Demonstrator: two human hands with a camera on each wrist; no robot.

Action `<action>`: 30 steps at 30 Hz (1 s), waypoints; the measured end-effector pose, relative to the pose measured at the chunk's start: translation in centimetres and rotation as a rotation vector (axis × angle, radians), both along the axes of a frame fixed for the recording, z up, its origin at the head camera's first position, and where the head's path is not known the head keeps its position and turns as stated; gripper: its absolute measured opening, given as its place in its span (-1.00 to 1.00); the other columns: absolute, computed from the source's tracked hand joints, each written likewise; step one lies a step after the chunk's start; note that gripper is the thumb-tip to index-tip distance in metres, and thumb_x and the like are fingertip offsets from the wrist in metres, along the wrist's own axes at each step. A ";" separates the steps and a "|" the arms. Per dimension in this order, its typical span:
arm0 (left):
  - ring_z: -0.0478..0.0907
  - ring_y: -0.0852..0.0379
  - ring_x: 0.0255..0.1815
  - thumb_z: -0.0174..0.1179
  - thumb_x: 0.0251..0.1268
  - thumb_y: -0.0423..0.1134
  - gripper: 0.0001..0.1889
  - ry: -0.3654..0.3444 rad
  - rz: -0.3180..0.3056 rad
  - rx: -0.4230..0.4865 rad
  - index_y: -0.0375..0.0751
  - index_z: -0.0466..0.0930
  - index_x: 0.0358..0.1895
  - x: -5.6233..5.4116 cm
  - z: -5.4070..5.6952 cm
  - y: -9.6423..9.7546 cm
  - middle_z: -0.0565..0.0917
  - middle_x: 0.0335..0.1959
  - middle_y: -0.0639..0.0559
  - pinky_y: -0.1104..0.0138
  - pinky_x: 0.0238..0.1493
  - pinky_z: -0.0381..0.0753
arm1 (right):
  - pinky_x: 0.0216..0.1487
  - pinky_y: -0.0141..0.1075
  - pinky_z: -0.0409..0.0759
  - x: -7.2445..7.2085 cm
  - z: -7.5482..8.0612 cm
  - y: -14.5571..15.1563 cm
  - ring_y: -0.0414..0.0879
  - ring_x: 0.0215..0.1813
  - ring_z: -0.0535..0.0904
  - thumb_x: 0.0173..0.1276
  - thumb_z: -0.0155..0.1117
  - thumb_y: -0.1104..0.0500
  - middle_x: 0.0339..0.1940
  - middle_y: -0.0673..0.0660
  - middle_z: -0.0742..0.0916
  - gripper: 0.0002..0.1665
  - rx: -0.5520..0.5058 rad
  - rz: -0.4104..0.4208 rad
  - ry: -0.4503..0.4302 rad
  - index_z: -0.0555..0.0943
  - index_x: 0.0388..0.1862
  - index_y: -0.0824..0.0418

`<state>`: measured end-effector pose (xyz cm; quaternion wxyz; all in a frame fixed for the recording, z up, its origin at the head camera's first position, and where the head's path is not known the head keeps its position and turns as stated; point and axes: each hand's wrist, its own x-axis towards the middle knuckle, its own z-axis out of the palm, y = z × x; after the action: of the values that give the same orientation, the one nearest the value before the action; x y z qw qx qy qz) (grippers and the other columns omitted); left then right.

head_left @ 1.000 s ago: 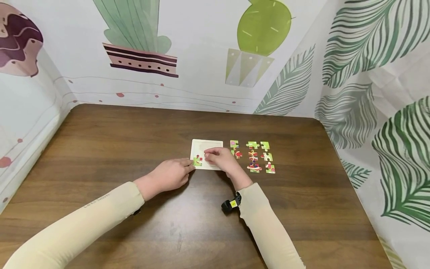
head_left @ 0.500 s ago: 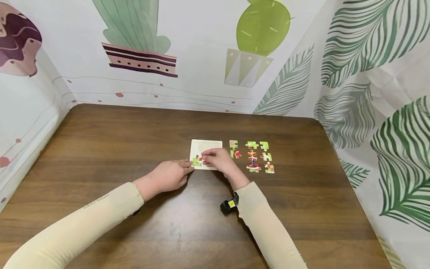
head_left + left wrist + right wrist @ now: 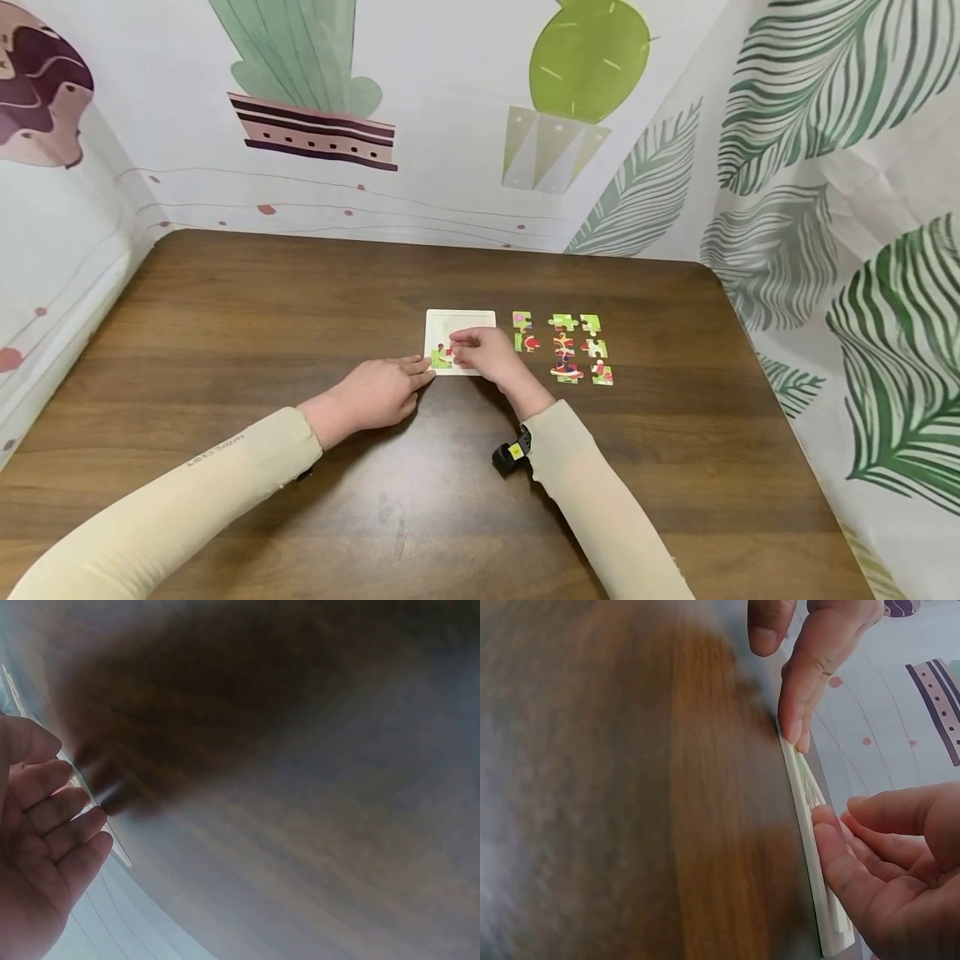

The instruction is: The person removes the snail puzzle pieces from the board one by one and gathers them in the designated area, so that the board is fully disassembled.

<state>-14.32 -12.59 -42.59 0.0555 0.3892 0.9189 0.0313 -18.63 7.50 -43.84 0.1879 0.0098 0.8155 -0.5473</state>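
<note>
A white square puzzle board (image 3: 460, 315) lies on the table, with a green corner puzzle piece (image 3: 440, 359) in its near left corner. My left hand (image 3: 375, 392) rests its extended fingertips on the board's near left edge, by that piece. My right hand (image 3: 487, 354) is over the board and pinches a small red-and-white puzzle piece (image 3: 449, 353) against the corner piece, mostly covered by the fingers. In the right wrist view, the thumb and fingers come together low over the board's edge (image 3: 810, 855). The left wrist view shows the left fingers (image 3: 75, 832) along the board's rim.
Right of the board, loose puzzle pieces lie in columns on the brown wooden table (image 3: 300, 292): two joined or touching ones (image 3: 522, 332) nearest, then several more (image 3: 566, 372) farther right. A patterned cloth (image 3: 450, 100) hangs behind the table.
My right hand has moved slightly left across the board, bringing the pinched puzzle piece up beside the corner piece. The left hand stays at the board's edge.
</note>
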 end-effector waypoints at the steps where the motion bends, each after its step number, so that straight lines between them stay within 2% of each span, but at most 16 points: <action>1: 0.61 -0.10 0.37 0.16 0.38 -0.27 -0.57 -0.003 0.000 0.001 -0.30 0.63 0.27 0.0 0.0 0.0 0.64 0.33 -0.19 0.08 0.30 0.64 | -0.07 -0.36 0.77 0.0 0.0 0.0 -0.21 -0.24 0.71 0.42 0.23 0.40 0.05 0.39 0.79 -0.63 0.001 -0.002 -0.003 0.65 0.17 0.47; 12: 0.62 -0.10 0.35 0.17 0.34 -0.27 -0.56 -0.025 0.028 0.005 -0.30 0.65 0.25 0.0 0.1 0.1 0.64 0.33 -0.20 0.05 0.20 0.69 | -0.19 -0.45 0.74 -0.1 -0.1 -0.1 -0.29 -0.33 0.65 0.40 0.20 0.43 0.08 0.39 0.77 -0.60 -0.006 -0.002 0.011 0.64 0.20 0.46; 23: 0.63 -0.10 0.35 0.18 0.33 -0.26 -0.57 -0.019 0.037 0.001 -0.29 0.66 0.24 0.1 0.2 0.3 0.65 0.32 -0.21 0.05 0.17 0.71 | -0.22 -0.52 0.66 -0.2 0.3 0.0 -0.29 -0.30 0.60 0.24 0.28 0.41 -0.10 0.32 0.82 -0.65 0.125 0.071 0.081 0.74 0.01 0.41; 30: 0.65 -0.10 0.32 0.17 0.30 -0.27 -0.57 -0.003 0.059 -0.005 -0.28 0.68 0.21 0.3 0.4 0.6 0.67 0.29 -0.21 0.04 0.13 0.72 | -0.25 -0.54 0.65 -0.1 0.1 -0.2 -0.32 -0.36 0.57 0.28 0.31 0.39 -0.12 0.31 0.82 -0.71 0.091 0.044 0.078 0.75 -0.03 0.42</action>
<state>-14.06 -12.03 -42.16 0.0571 0.3616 0.9300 0.0311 -18.77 7.27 -43.70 0.1672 -0.0212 0.8464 -0.5052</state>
